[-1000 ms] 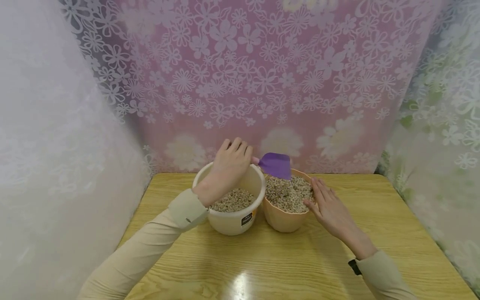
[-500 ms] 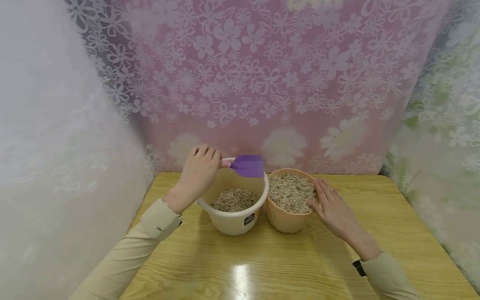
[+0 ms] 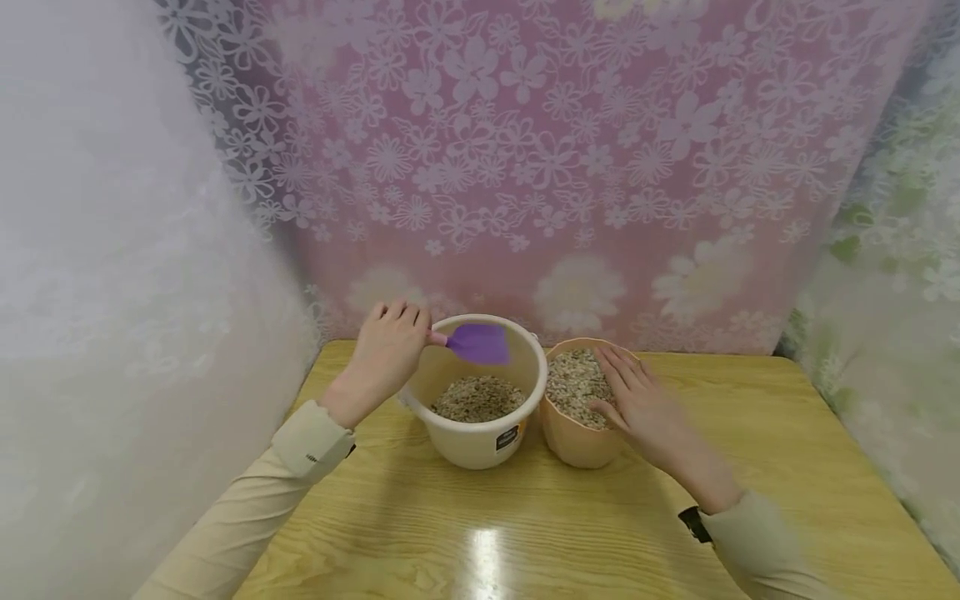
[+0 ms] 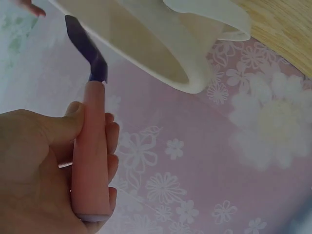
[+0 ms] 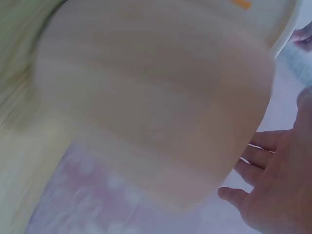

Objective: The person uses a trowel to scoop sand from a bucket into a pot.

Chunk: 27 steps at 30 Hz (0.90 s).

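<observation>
My left hand (image 3: 386, 350) grips the pink handle (image 4: 90, 151) of a small shovel. Its purple blade (image 3: 478, 343) hangs over the opening of a cream bucket (image 3: 461, 446), above a low layer of coarse grains (image 3: 480, 400). Right beside the bucket stands a peach pot (image 3: 579, 448), filled near its rim with similar grains (image 3: 576, 385). My right hand (image 3: 637, 400) reaches over the pot's right side with fingers extended, overlapping the grains in the head view. In the right wrist view, those fingers (image 5: 258, 146) are at the pot's rim, holding nothing.
Both containers stand near the back edge of a wooden table (image 3: 480, 517). A pink flowered curtain (image 3: 525, 167) hangs behind it, with pale sheets (image 3: 135, 292) at the sides. The bucket has a dark label (image 3: 507, 438) on its front.
My left hand has carried the shovel leftward from over the pot to over the bucket. The right hand has shifted from the pot's outer side inward over its rim.
</observation>
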{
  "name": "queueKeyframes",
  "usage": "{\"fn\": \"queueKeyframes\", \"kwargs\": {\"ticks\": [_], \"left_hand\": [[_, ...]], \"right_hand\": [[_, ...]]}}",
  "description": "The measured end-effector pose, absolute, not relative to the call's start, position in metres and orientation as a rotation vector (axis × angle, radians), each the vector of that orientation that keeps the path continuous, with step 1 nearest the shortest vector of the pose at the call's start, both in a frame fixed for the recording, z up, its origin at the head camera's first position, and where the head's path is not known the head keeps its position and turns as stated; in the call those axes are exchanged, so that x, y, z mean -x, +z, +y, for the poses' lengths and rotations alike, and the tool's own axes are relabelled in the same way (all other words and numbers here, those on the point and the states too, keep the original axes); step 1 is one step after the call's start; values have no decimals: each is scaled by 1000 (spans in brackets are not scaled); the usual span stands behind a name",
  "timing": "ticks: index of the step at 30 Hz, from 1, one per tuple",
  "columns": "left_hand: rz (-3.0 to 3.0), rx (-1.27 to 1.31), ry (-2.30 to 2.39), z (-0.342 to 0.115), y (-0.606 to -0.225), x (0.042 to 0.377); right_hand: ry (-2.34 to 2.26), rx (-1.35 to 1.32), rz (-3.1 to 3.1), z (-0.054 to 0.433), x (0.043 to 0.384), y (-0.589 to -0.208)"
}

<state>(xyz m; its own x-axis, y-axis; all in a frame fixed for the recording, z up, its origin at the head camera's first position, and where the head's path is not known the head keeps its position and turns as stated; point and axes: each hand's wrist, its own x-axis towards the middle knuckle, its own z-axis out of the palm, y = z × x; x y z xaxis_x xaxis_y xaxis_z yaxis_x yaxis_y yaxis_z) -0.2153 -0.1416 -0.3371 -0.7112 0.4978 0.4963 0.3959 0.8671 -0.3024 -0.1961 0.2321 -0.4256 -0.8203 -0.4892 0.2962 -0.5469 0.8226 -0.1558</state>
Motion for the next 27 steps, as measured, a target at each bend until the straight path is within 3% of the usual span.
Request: {"fn": "queueKeyframes", "kwargs": {"ticks": [11,27], "left_hand": [[-2605,640,486,-136,-340,223],[-2583,707,1220,-98,-351,237]], "right_hand": [[270,-978,-2644,158,213,-423],[328,-972,-2698,151,218,-435]]}}
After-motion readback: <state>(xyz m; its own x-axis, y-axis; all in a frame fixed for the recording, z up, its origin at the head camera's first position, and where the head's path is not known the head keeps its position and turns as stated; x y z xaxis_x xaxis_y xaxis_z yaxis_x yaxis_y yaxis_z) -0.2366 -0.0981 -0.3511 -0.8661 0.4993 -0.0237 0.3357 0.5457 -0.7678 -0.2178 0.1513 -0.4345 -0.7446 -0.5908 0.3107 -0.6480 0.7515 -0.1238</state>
